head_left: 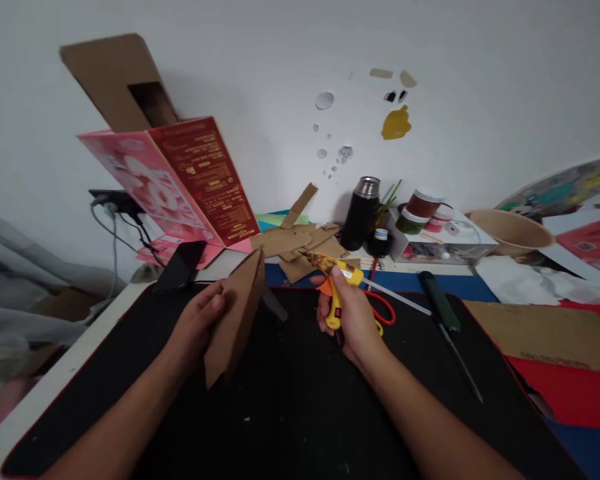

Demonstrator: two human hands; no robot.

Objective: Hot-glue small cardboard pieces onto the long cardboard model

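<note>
My left hand (205,317) grips a folded piece of cardboard (235,307) by its left side, thumb on the near face. The piece is held up at a tilt over the black mat (290,413). In my right hand (350,313) is a yellow hot glue gun (336,297), fingers wrapped round its handle. Its stained nozzle points left toward the cardboard, apart from it. A clear glue stick (397,299) sticks out of its back. Scissors with red handles (387,308) lie behind the right hand, partly hidden. A dark grey object (274,305) lies behind the cardboard.
Cardboard scraps (290,241) are piled at the back. A black thermos (361,213) and paint jars (420,210) stand by the wall. A green-handled pointed tool (447,327) lies right. At left are a phone (181,265) and a pink and red box (180,183).
</note>
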